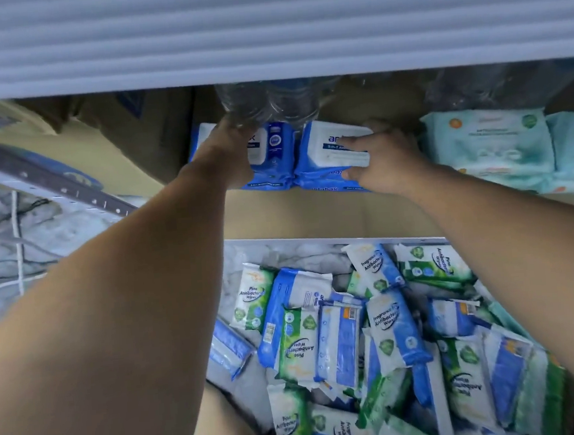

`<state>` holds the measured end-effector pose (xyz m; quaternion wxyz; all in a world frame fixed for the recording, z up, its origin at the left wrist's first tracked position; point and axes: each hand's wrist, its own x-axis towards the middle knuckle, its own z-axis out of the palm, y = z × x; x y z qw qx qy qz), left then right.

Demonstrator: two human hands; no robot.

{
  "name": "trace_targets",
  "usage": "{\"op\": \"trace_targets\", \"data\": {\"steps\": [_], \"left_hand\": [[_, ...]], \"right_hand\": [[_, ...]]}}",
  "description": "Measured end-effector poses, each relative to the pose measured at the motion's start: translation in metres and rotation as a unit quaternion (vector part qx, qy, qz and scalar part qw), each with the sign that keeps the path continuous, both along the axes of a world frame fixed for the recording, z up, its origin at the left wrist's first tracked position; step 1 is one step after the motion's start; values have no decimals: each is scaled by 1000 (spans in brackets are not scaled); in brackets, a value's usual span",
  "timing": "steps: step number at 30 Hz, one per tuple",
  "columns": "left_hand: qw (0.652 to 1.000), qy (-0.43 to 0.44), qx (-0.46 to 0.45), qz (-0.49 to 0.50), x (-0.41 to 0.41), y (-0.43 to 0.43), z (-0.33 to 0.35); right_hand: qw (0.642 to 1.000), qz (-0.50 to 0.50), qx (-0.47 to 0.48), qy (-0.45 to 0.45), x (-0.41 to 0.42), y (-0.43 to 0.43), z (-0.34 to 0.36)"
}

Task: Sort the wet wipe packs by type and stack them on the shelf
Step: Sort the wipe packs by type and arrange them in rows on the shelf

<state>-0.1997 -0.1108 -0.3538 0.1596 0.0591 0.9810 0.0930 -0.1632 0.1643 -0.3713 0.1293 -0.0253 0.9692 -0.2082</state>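
Head view, looking down and forward into the shelf (295, 213).

- Ribbed grey overhang (264, 30) fills the top of the view. Under it I see the shelf floor, brown like cardboard.
- Below the shelf's front edge is a white tray (314, 239) holding a loose pile of unsorted packs (356, 332). They are green-and-white and blue-and-white, lying at all angles and overlapping.
- Brown box (118, 138) stands at the left of the shelf.
- Pale teal packs (486, 146) are stacked at the right of the shelf, well apart from the box.
- Two stacks of blue packs sit side by side between them, touching: left stack (274, 156) and right stack (328, 145). Each is at least two packs high.
- Clear bottles (270, 105) hang into view just above the blue stacks, blurred.
- Left hand (225, 153) is on the left side of the left stack. Its fingers run back under the bottles, so I cannot tell whether they curl round the pack or lie flat.
- Right hand (381, 162) rests on the right stack, with its fingers (345, 141) laid fairly straight across the top pack's white lid and the thumb against the front edge.
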Motion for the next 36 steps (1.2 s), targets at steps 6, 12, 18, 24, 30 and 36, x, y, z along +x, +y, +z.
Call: {"op": "trace_targets", "data": {"steps": [6,12,18,24,30,36], "left_hand": [[999,-13,-3,36,5,-2,2],[967,85,109,216,68,7,0],[938,-68,157,303,196,31,-22],[953,-171,146,202,301,64,-52],[944,-199,148,217,347,76,-42],[957,-133,150,209,325,76,-36]], "right_hand": [[991,48,119,-37,9,0,4],[991,-58,119,-4,69,-14,15],[983,82,105,-128,181,-18,12],[953,121,173,-215,268,13,8],[952,125,109,-257,293,33,30],[982,-95,-54,-152,288,41,21]]}}
